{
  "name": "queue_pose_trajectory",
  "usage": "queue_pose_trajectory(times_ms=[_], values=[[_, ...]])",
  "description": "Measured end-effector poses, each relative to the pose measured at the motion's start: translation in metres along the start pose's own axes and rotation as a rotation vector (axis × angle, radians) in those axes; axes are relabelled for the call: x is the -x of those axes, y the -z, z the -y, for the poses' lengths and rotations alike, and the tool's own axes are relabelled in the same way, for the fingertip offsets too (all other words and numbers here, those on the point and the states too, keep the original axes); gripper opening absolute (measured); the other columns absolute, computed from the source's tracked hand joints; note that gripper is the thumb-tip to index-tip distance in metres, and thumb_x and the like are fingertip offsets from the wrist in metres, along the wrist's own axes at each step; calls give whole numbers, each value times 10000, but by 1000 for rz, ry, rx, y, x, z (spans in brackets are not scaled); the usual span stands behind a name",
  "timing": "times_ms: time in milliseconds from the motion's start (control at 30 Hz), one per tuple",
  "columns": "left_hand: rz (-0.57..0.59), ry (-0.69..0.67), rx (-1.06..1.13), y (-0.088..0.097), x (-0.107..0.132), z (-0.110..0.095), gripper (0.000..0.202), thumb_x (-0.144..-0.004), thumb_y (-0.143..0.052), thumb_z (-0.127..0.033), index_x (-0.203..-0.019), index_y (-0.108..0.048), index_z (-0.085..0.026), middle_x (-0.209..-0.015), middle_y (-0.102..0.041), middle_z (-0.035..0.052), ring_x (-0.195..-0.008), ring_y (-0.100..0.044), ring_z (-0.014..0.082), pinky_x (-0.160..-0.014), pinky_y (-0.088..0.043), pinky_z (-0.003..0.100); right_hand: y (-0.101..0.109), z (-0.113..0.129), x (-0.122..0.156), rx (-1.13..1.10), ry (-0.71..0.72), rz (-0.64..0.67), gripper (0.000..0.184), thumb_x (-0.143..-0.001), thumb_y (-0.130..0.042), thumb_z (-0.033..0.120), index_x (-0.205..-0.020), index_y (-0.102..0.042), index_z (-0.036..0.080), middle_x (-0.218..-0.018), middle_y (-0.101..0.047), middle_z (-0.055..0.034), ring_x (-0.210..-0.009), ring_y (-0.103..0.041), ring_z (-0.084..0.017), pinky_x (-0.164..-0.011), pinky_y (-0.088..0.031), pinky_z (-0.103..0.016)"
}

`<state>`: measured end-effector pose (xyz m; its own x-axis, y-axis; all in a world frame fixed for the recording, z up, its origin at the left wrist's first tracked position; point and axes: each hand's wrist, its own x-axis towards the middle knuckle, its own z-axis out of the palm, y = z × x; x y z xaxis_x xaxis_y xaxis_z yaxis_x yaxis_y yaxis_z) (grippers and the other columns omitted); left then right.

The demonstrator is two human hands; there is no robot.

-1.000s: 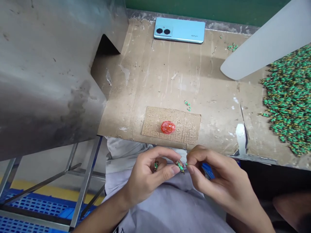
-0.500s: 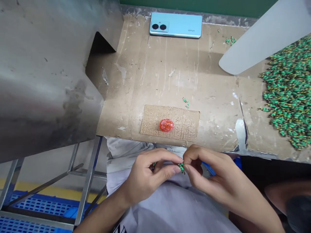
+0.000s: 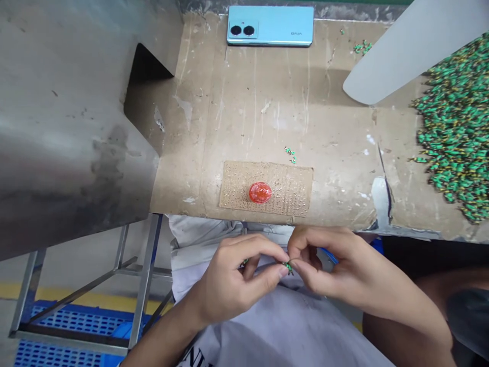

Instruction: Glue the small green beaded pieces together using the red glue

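My left hand (image 3: 240,278) is closed in front of my lap, pinching a small green figure-like piece (image 3: 288,267) between thumb and fingertips. More green bits show inside its curled fingers. My right hand (image 3: 336,260) is also closed, its thumb and forefinger meeting at the same small piece; exactly what its fingertips grip is too small to make out. Just beyond the hands, a glossy red oval lump (image 3: 260,192) lies on a rough cardboard piece (image 3: 294,199) dotted with tiny shiny specks. A few loose green pieces (image 3: 290,151) lie behind the cardboard.
A large heap of green and yellowish pieces (image 3: 458,132) covers the table's right side. A whitish slanted panel (image 3: 405,56) overhangs it. At the back lies a light blue phone (image 3: 271,26). A metal housing (image 3: 76,117) stands left. The worn tabletop (image 3: 324,132) has a torn front edge.
The view has shifted slightly, so the phone and table sit higher in the picture. Both hands stay together, with the green piece tilted a little differently at the fingertips.
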<state>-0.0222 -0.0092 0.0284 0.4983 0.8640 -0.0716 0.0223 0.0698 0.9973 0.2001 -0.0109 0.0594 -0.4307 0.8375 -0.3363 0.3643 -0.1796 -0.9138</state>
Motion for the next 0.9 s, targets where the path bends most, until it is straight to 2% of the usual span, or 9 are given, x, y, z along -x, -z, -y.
queue_pose_trajectory(times_ms=[300, 467, 633, 800, 900], values=[[31, 15, 42, 0, -4, 2, 101, -905, -806, -123, -977, -791, -192, -792, -711, -8, -537, -411, 73, -519, -340, 236, 3, 1, -4, -64, -53, 53, 113, -859, -637, 114, -807, -659, 212, -687, -641, 42, -596, -561, -107, -554, -451, -211], [35, 116, 176, 1, -2, 4, 24, -921, -789, -172, -935, -779, -188, -752, -656, -14, -522, -359, 68, -491, -290, 238, 3, -2, -2, -173, -79, 89, 97, -959, -657, 205, -862, -659, 206, -723, -622, 42, -620, -547, -96, -584, -462, -202], [15, 157, 229, 0, 0, 7, 106, -923, -811, -283, -924, -769, -186, -741, -632, -2, -529, -369, 80, -492, -291, 251, -1, -4, -2, -279, -71, 56, 114, -989, -674, 253, -890, -689, 198, -763, -650, 24, -641, -562, -97, -600, -476, -202], [10, 139, 222, 0, 0, 8, 91, -941, -793, -286, -927, -768, -200, -774, -639, 1, -538, -384, 83, -505, -306, 253, -3, -9, -3, -344, -115, 26, 203, -989, -717, 363, -888, -746, 189, -715, -647, 8, -603, -540, -108, -544, -450, -216], [-1, 115, 199, 1, -1, 8, 87, -943, -797, -287, -943, -781, -202, -797, -654, 9, -557, -428, 90, -523, -336, 253, -3, -11, -4, -338, -89, -8, 208, -979, -737, 383, -894, -789, 201, -708, -670, -1, -600, -557, -117, -536, -459, -223]])
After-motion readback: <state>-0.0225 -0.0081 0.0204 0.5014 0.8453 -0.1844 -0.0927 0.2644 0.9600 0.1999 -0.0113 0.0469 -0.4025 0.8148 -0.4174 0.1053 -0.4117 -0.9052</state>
